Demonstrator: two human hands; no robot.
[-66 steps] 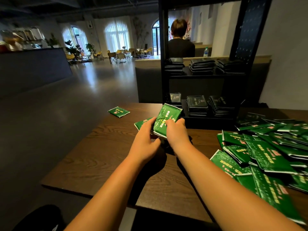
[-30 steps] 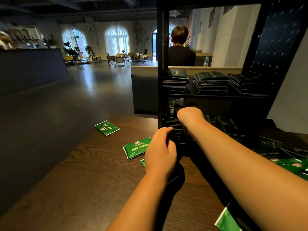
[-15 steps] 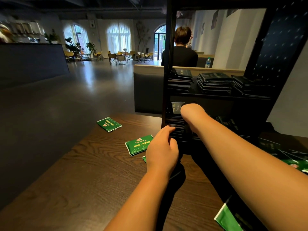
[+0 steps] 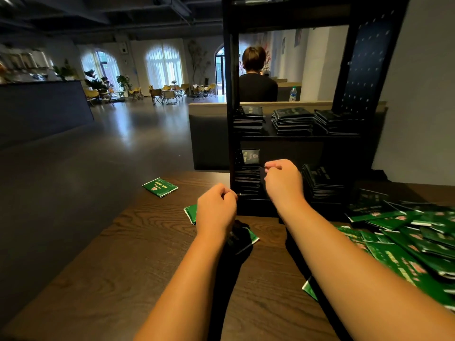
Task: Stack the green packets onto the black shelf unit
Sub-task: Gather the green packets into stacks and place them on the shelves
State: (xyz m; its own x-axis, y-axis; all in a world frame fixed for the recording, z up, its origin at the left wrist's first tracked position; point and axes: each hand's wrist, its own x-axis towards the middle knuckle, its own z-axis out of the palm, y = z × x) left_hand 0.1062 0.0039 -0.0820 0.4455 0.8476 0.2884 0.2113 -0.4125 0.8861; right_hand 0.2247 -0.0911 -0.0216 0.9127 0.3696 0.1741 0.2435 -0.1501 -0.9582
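The black shelf unit (image 4: 231,119) stands on the dark wooden table (image 4: 138,262). Stacks of packets fill its middle shelf (image 4: 291,120) and its bottom shelf (image 4: 247,179). My right hand (image 4: 283,183) hovers in front of the bottom shelf, fingers loosely curled, holding nothing. My left hand (image 4: 215,209) hangs just left of the shelf's front post, also loosely curled and empty. A heap of green packets (image 4: 403,239) covers the table at the right. Single green packets lie at the far left (image 4: 160,187), behind my left hand (image 4: 190,214) and under my left wrist (image 4: 253,238).
A person in black (image 4: 256,80) sits with their back turned behind the shelf, past a low partition (image 4: 209,134). Open dark floor lies left of the table, with a counter (image 4: 41,109) and chairs (image 4: 167,94) further off. The table's left edge runs diagonally.
My right hand has drawn back out of the bottom shelf, empty, leaving the packets it carried on the left stack. The view has pulled back, so the heap at the right shows again.
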